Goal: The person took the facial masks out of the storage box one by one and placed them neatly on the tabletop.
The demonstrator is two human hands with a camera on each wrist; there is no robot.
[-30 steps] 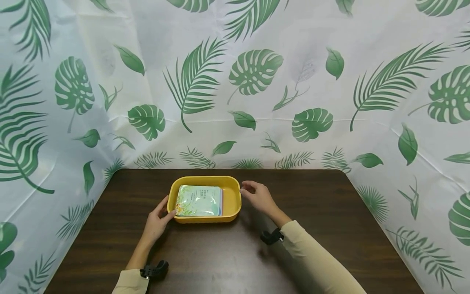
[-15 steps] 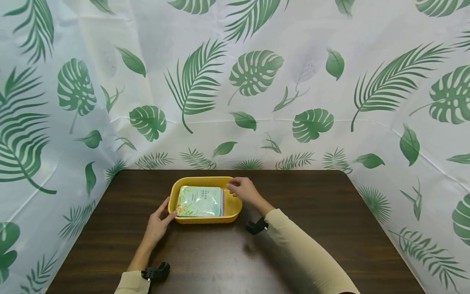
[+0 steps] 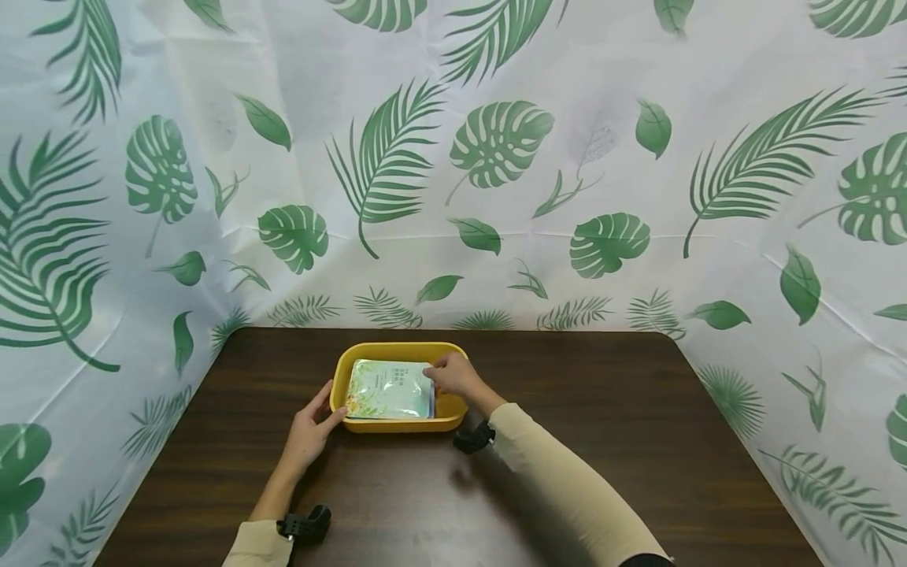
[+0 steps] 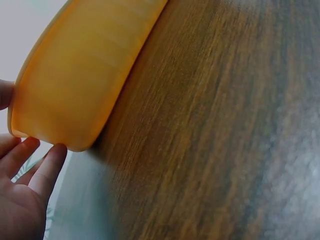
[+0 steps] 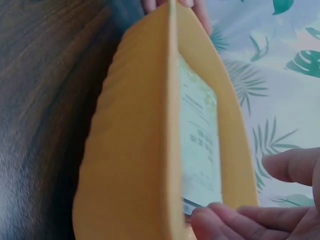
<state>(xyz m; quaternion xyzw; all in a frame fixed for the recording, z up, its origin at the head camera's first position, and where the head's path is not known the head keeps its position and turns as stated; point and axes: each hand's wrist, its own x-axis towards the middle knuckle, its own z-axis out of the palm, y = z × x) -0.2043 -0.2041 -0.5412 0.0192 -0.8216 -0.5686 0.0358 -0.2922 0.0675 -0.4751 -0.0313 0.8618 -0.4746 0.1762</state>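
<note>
A yellow plastic basket stands on the dark table, with a glossy pale green packet printed with leaves and small lettering lying flat inside. Blue shows along the packet's right edge. At the basket's left end my left hand holds the wall, thumb at the rim and fingertips against the outside, as the left wrist view shows on the basket's end. My right hand reaches over the basket's right end. In the right wrist view its fingertips are at the packet's near edge, and the thumb is apart from it.
The brown wood-grain table extends to both sides and in front of the basket. A white curtain with green leaf prints hangs behind and at both sides. Black bands sit on both wrists.
My right hand has moved left from outside the basket's right end, over the rim, to the packet's right edge. My left hand keeps its hold on the basket.
</note>
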